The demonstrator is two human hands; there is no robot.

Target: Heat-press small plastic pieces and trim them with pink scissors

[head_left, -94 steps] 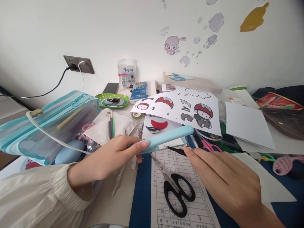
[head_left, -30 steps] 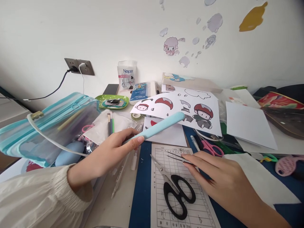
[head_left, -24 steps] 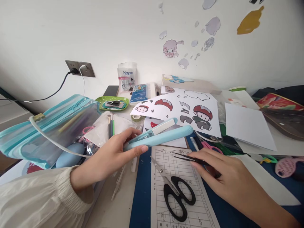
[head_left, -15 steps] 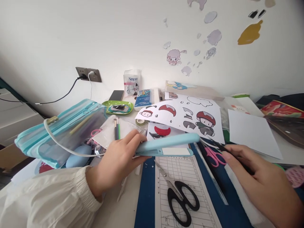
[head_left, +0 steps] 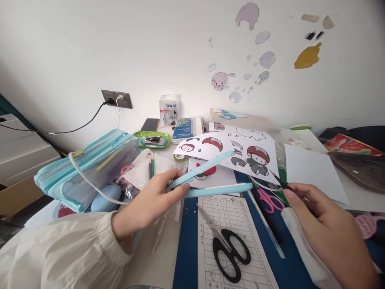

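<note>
My left hand [head_left: 155, 196] is closed on the rear of a light blue hair straightener [head_left: 221, 189], whose two arms stand apart in a V. A white cord [head_left: 90, 176] trails from it to the left. At the right, my right hand [head_left: 325, 228] pinches black pointed tweezers [head_left: 278, 179], tips toward the printed sheet [head_left: 225, 141]. A folded white tissue [head_left: 300, 241] lies against that palm. Below the straightener, black-handled scissors [head_left: 231, 255] rest on a gridded paper [head_left: 207, 233] over a blue mat [head_left: 185, 249]. A red cut shape [head_left: 207, 168] is partly hidden behind the straightener's upper arm.
A blue mesh pouch [head_left: 87, 164] stands at left, beside a green dish [head_left: 165, 136]. Pink-handled scissors [head_left: 272, 200] and a clear rod [head_left: 266, 224] lie near my right hand. A blank white sheet [head_left: 313, 172] is at right. A wall socket [head_left: 116, 99] holds two plugs.
The straightener's arms have spread wider, the upper one tilting up. The right hand's tweezers now show their tips clearly. The view has shifted slightly, with the wall lower in frame.
</note>
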